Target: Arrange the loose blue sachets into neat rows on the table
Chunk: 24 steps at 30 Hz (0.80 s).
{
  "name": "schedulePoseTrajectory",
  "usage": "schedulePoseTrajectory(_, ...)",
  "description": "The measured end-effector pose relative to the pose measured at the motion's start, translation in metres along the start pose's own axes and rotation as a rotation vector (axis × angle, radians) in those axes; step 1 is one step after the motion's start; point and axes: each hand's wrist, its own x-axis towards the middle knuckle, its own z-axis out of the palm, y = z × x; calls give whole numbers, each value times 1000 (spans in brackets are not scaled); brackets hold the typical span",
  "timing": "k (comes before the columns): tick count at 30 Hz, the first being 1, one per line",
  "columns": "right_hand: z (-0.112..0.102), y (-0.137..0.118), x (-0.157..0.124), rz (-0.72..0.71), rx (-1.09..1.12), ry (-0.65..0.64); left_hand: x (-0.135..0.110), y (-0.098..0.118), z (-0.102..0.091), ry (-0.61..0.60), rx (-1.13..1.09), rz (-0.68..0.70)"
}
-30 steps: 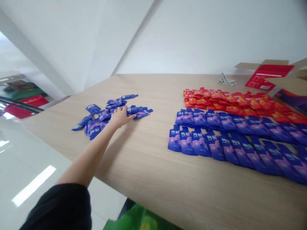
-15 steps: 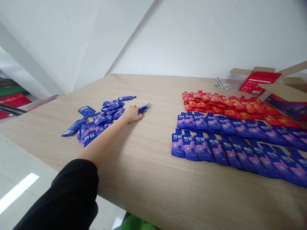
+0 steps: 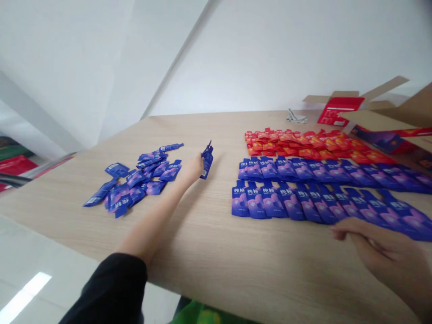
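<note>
Blue and purple pouches with white characters reading 纯粉 lie in two overlapping rows [image 3: 266,202] at the right of a wood-grain table [image 3: 209,247]. Behind them sit red-orange pouches [image 3: 303,139], their lettering too small to read. A red carton [image 3: 339,112] bears white print and a pale label, both illegible; beside it, an open cardboard box [image 3: 388,126] hides its contents. The left hand [image 3: 195,167] grips blue pouches [image 3: 207,161] upright above the table, between the rows and a loose pile [image 3: 135,180] of similar pouches. The right hand [image 3: 381,247], fingers curled, is near the front row; whether it holds anything cannot be told.
</note>
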Motion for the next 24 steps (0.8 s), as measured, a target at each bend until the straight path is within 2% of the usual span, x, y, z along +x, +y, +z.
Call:
schedulePoseTrajectory(2, 19, -21, 20, -109, 140, -124, -15, 22, -6, 37, -56, 11)
schedulePoseTrajectory(3, 28, -33, 32, -139, 190, -147, -23, 34, -9, 64, -123, 33)
schedulePoseTrajectory(6, 53, -68, 66, -17, 349, -225, -56, 73, -15, 171, -540, 168)
schedulePoseTrajectory(8, 68, -83, 80, 84, 529, -290, -84, 99, -15, 174, -895, 247)
schedulePoseTrajectory(11, 85, -94, 82, 176, 863, -346, -125, 128, -7, 32, -1296, 216)
schedulePoseTrajectory(14, 85, -90, 72, 260, 1023, -289, -149, 139, 4, -209, -1590, 29)
schedulePoseTrajectory(17, 68, -81, 65, 307, 876, -131, -158, 140, 10, -488, -1750, -194)
schedulePoseTrajectory(20, 55, -77, 67, 248, 479, 58, -165, 143, 11, -687, -1831, -277)
schedulePoseTrajectory(22, 58, -79, 68, 168, 282, 55, -169, 149, 10, -761, -1903, -271)
schedulePoseTrajectory(24, 69, -84, 68, 118, 246, -9, -172, 153, 11, -760, -1960, -249)
